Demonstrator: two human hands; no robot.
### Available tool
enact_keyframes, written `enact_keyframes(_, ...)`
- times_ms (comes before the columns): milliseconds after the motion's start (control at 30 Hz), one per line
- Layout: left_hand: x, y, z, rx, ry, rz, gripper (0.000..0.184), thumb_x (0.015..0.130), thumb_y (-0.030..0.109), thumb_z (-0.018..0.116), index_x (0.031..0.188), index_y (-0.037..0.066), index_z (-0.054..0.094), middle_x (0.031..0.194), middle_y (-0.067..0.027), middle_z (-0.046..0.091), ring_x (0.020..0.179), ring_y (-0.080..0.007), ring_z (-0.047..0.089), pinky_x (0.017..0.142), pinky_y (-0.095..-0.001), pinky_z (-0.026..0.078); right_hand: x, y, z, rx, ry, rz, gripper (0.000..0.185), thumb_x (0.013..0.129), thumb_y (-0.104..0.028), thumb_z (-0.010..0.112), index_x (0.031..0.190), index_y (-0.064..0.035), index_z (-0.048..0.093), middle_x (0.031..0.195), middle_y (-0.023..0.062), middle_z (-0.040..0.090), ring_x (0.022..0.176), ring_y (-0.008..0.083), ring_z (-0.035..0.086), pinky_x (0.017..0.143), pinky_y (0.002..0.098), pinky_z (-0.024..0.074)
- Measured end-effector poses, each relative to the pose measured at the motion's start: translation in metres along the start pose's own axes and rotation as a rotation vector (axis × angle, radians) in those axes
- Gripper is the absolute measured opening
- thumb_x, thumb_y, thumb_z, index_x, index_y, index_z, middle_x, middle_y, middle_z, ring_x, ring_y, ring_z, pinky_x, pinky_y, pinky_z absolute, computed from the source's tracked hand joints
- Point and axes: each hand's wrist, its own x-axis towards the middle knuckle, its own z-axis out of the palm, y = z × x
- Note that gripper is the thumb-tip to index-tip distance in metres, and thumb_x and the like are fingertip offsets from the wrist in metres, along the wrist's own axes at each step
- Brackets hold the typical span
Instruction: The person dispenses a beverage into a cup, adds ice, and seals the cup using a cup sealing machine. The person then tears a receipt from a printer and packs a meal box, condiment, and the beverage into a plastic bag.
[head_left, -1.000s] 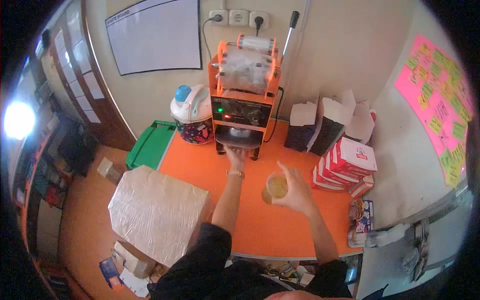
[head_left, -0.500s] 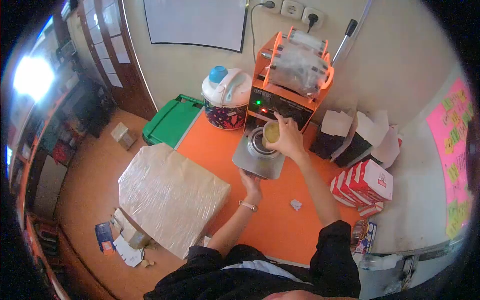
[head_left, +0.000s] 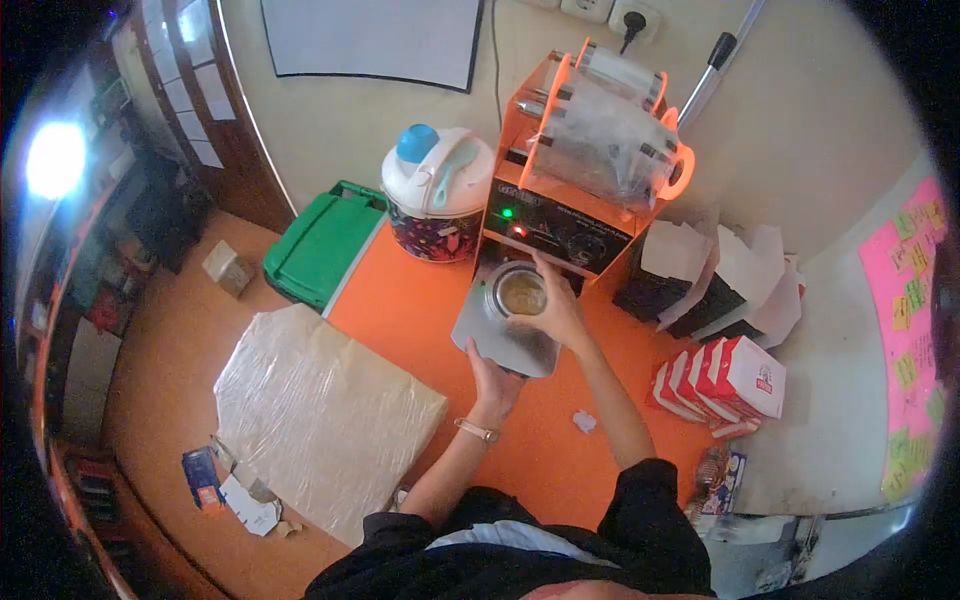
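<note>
In front of me stands an orange cup sealing machine (head_left: 560,225) with a green and a red light on its black panel. Its metal tray (head_left: 505,340) is pulled out toward me. A plastic cup (head_left: 522,294) with yellowish contents sits at the round holder in that tray. My right hand (head_left: 556,312) has thumb and fingers around the cup's rim. My left hand (head_left: 490,380) holds the near edge of the tray from below, its thumb on top and the other fingers mostly hidden.
Left of the machine stand a white rice cooker (head_left: 440,190) and a green lidded box (head_left: 325,245). A large wrapped block (head_left: 325,410) lies at the left. Red-and-white boxes (head_left: 740,375), black boxes with white flaps (head_left: 680,265) and crumpled paper (head_left: 584,421) are on the right.
My right hand has lowered the cup from a tilted position above the tray into the ring holder. My left hand keeps hold of the tray. The camera view has shifted slightly.
</note>
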Motion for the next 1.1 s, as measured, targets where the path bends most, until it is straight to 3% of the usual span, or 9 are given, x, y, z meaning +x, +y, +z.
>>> enact_keyframes(133, 0.019, -0.005, 0.004, 0.054, -0.01, 0.051, 0.079, 0.081, 0.069, 0.02, 0.14, 0.016, 0.017, 0.143, -0.0086, 0.021, 0.13, -0.0294, 0.022, 0.102, -0.0524, 0.02, -0.031, 0.008, -0.034, 0.096, 0.227, -0.042, 0.076, 0.062, -0.023, 0.078, 0.127, -0.01, 0.04, 0.126, 0.0115, 0.044, 0.118, 0.0279, 0.042, 0.097, 0.0402, 0.0355)
enact_keyframes(167, 0.026, -0.004, 0.007, 0.02, -0.01, 0.048, 0.079, 0.081, 0.069, 0.02, 0.14, 0.016, 0.016, 0.143, -0.0085, 0.021, 0.131, -0.0293, 0.021, 0.103, -0.0528, 0.02, -0.04, 0.005, -0.043, 0.168, 0.241, 0.023, 0.064, 0.068, -0.017, 0.075, 0.123, -0.0078, 0.044, 0.124, 0.0099, 0.046, 0.116, 0.0247, 0.043, 0.093, 0.0401, 0.0398)
enact_keyframes(367, 0.079, 0.003, 0.043, -0.032, -0.051, 0.086, 0.072, 0.086, 0.064, 0.023, 0.138, 0.015, 0.021, 0.141, -0.008, 0.025, 0.127, -0.0287, 0.027, 0.102, -0.0492, 0.024, -0.083, 0.018, -0.078, 0.305, 0.323, 0.242, 0.05, 0.072, -0.011, 0.068, 0.118, -0.0109, 0.049, 0.119, 0.0068, 0.05, 0.11, 0.0204, 0.048, 0.087, 0.0379, 0.0434)
enact_keyframes(400, 0.092, 0.0, 0.042, -0.01, -0.055, 0.133, 0.068, 0.088, 0.06, 0.025, 0.137, 0.014, 0.023, 0.14, -0.0079, 0.027, 0.124, -0.0281, 0.031, 0.101, -0.0478, 0.027, -0.087, 0.021, -0.08, 0.304, 0.324, 0.244, 0.05, 0.072, -0.011, 0.068, 0.118, -0.0109, 0.049, 0.119, 0.0068, 0.05, 0.11, 0.0204, 0.048, 0.087, 0.0379, 0.0434)
enact_keyframes(433, 0.11, -0.003, 0.03, -0.032, -0.187, 0.143, 0.053, 0.092, 0.049, 0.033, 0.131, 0.014, 0.035, 0.133, -0.0058, 0.035, 0.118, -0.0248, 0.037, 0.097, -0.0457, 0.032, -0.091, 0.025, -0.081, 0.332, 0.313, 0.273, 0.048, 0.074, -0.01, 0.067, 0.118, -0.0107, 0.049, 0.116, 0.0061, 0.052, 0.109, 0.0196, 0.05, 0.087, 0.0371, 0.0437)
enact_keyframes(467, 0.126, -0.005, 0.023, -0.03, -0.188, 0.141, 0.053, 0.092, 0.049, 0.033, 0.131, 0.014, 0.035, 0.133, -0.0058, 0.035, 0.118, -0.0248, 0.037, 0.097, -0.0457, 0.032, -0.092, 0.029, -0.082, 0.36, 0.303, 0.301, 0.046, 0.075, -0.009, 0.066, 0.118, -0.0105, 0.049, 0.113, 0.0054, 0.054, 0.107, 0.0188, 0.051, 0.087, 0.0364, 0.044)
enact_keyframes(533, 0.147, -0.01, 0.018, 0.2, -0.02, 0.174, 0.046, 0.094, 0.044, 0.032, 0.126, 0.012, 0.038, 0.127, -0.0067, 0.042, 0.115, -0.0234, 0.041, 0.093, -0.0453, 0.035, -0.096, 0.031, -0.083, 0.358, 0.3, 0.324, 0.044, 0.076, -0.006, 0.064, 0.117, -0.0088, 0.048, 0.114, 0.0062, 0.053, 0.108, 0.0183, 0.051, 0.087, 0.0351, 0.0444)
enact_keyframes(733, 0.153, -0.013, 0.012, 0.158, 0.002, 0.25, 0.03, 0.094, 0.029, 0.042, 0.118, 0.011, 0.044, 0.116, -0.0039, 0.05, 0.105, -0.0195, 0.05, 0.089, -0.0391, 0.04, -0.102, 0.046, -0.075, 0.392, 0.315, 0.356, 0.043, 0.077, -0.002, 0.062, 0.117, -0.007, 0.047, 0.112, 0.007, 0.052, 0.108, 0.0174, 0.051, 0.087, 0.0328, 0.0443)
enact_keyframes(1100, 0.149, -0.015, 0.011, 0.163, -0.014, 0.272, 0.03, 0.093, 0.03, 0.044, 0.115, 0.01, 0.044, 0.113, -0.0041, 0.051, 0.103, -0.0185, 0.05, 0.088, -0.0357, 0.042, -0.095, 0.046, -0.07, 0.427, 0.338, 0.376, 0.043, 0.079, -0.003, 0.06, 0.119, -0.0075, 0.046, 0.113, 0.0075, 0.052, 0.107, 0.0171, 0.05, 0.088, 0.0325, 0.0428)
